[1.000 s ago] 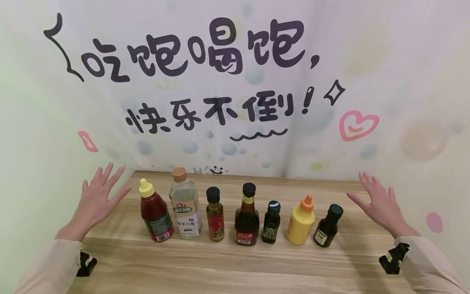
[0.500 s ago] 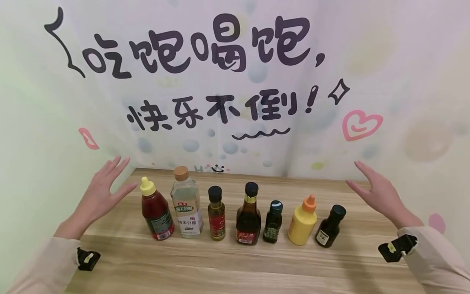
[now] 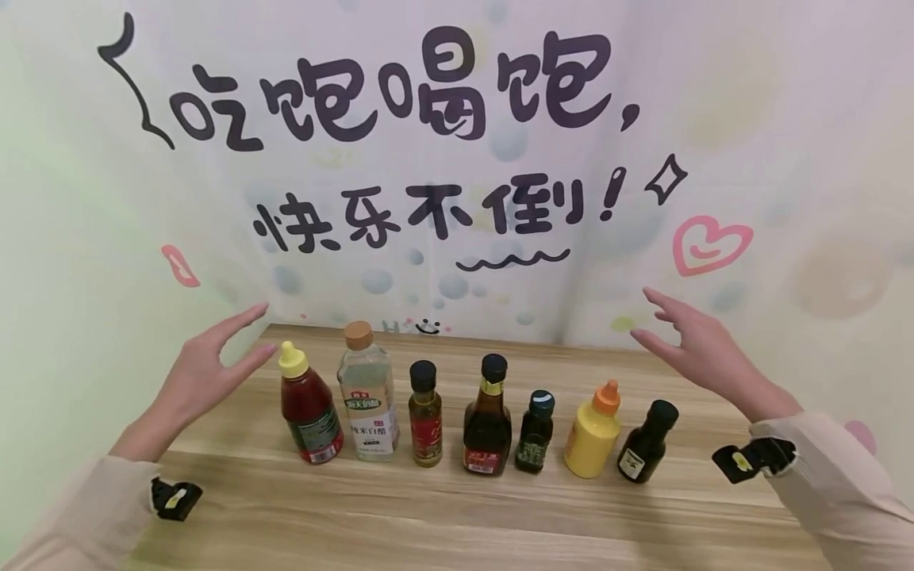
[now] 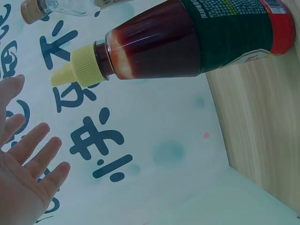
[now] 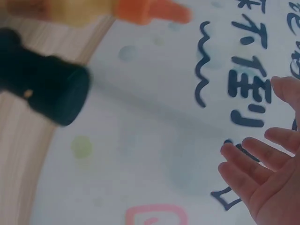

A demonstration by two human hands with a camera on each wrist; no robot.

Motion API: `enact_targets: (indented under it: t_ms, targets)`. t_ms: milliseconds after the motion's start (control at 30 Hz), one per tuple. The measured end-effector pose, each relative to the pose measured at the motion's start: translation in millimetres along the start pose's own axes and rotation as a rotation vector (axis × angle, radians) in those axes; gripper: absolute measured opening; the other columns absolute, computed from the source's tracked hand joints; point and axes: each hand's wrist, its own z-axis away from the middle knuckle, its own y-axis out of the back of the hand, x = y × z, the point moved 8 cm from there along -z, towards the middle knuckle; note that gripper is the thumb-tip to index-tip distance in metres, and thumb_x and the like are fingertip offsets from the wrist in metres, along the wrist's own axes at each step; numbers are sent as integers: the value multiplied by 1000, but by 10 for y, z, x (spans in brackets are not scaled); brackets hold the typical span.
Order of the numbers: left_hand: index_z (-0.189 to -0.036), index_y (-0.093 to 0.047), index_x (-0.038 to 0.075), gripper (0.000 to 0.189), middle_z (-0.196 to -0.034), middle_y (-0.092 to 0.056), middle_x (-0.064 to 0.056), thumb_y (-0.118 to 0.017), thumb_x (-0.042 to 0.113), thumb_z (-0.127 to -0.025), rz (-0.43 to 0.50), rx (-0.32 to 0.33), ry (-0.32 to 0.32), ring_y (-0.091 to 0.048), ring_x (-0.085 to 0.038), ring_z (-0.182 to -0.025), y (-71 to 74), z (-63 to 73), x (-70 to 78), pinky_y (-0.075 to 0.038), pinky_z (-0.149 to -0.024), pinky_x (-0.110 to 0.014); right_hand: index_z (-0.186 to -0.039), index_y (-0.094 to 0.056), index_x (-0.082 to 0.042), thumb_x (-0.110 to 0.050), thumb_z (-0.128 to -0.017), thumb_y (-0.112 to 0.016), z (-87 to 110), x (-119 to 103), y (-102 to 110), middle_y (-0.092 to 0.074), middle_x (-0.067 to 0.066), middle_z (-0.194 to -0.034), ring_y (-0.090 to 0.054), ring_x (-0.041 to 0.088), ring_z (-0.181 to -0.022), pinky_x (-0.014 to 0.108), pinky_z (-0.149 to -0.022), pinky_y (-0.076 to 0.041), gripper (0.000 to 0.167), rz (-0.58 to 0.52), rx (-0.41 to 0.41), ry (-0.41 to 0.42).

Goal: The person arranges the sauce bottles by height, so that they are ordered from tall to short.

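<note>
A person's two hands are raised over the left and right ends of a row of seven bottles; the left hand [image 3: 196, 377] is wide, its thumb well apart from the extended fingers; the right hand [image 3: 707, 349] is also wide, palm turned inward, fingers extended toward the far side; beige sleeves [image 3: 82, 511] cover the forearms, with a black device [image 3: 176, 500] at each wrist.

Nearest the left hand, a red sauce bottle [image 3: 312, 416] with a yellow nozzle stands upright at the row's left end, the thumb just beside the nozzle but apart from it in the left wrist view; nearest the right hand, a dark bottle [image 3: 648, 444] with a black cap and pale label stands at the right end, blurred and apart from the fingers in the right wrist view.

Between them, left to right, stand a clear bottle [image 3: 367, 396] with an orange-brown cap; a slim bottle [image 3: 426, 424] with a red label; a tall brown bottle [image 3: 488, 420]; a small green-labelled bottle [image 3: 535, 436]; and a yellow squeeze bottle [image 3: 592, 440] with an orange tip; all rest on a wood-grain surface [image 3: 400, 515]; at the far side, a white backdrop [image 3: 600, 289] bears black Chinese characters [image 3: 448, 54], with a pink heart [image 3: 677, 246] at right.
</note>
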Motion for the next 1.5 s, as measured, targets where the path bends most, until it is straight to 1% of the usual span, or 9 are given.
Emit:
enact_targets:
  t_ms: [100,200,367,500,667,800,1067,1333,1500]
  targets:
    - [-147,-53,-6,58,-140,-56,-36,-71,20,-98,-5,-44,-15,-51,-58,-129,-24,-33,28,-38,-101,-75,-159,-32,5,-22,-102,-69,-75,-169,12,-40,36,-155,-54,56,-128,71,-101,-45,73,-47,11,21]
    - [-148,-51,-7,60,-143,-55,-35,-70,21,-99,-28,-127,-17,-51,-57,-128,-69,-73,43,-39,-101,-75,-159,-32,4,-19,-101,-69,-158,-341,-3,-39,35,-157,-55,55,-129,69,-101,-47,72,-102,14,48]
    - [-151,-45,-7,63,-150,-47,-35,-66,27,-102,-33,-285,34,-51,-56,-130,-164,-109,16,-41,-102,-74,-156,-38,6,-12,-101,-68,-291,-663,-47,-43,32,-156,-58,52,-128,65,-102,-49,65,-169,17,118]
    - [-153,-42,-8,64,-152,-45,-36,-63,28,-104,-2,-354,72,-50,-58,-131,-214,-124,-19,-42,-102,-74,-153,-44,6,-12,-101,-68,-385,-935,-107,-47,30,-153,-61,48,-126,61,-102,-50,59,-206,19,175]
    - [-153,-39,-9,64,-152,-44,-37,-60,28,-106,58,-398,105,-50,-59,-131,-257,-137,-59,-47,-99,-71,-150,-47,6,-11,-101,-67,-510,-1239,-204,-50,28,-153,-63,45,-125,57,-103,-52,55,-237,6,245]
    - [-152,-39,-12,62,-151,-43,-39,-60,26,-106,96,-421,109,-50,-61,-129,-286,-133,-79,-50,-96,-71,-148,-49,8,-9,-101,-67,-596,-1429,-296,-52,27,-151,-65,43,-122,55,-102,-53,54,-230,3,299]
    - [-150,-39,-13,65,-141,-52,-41,-65,22,-102,91,-457,72,-53,-60,-126,-351,-142,-134,-44,-99,-75,-147,-50,7,-11,-99,-69,-683,-1821,-474,-56,25,-147,-67,39,-119,51,-101,-55,54,-257,-22,394]
    - [-148,-40,-17,65,-135,-57,-39,-68,17,-100,208,-512,78,-56,-57,-123,-477,-110,-190,-50,-98,-67,-150,-48,6,-13,-101,-68,-715,-2197,-736,-56,23,-149,-65,36,-124,47,-106,-52,56,-303,-140,437]
    - [-149,-40,-14,65,-138,-54,-39,-68,17,-100,242,-517,87,-55,-58,-124,-529,-61,-227,-50,-99,-66,-151,-47,5,-16,-102,-67,-765,-2386,-928,-54,21,-152,-65,33,-126,40,-107,-51,57,-328,-199,447]
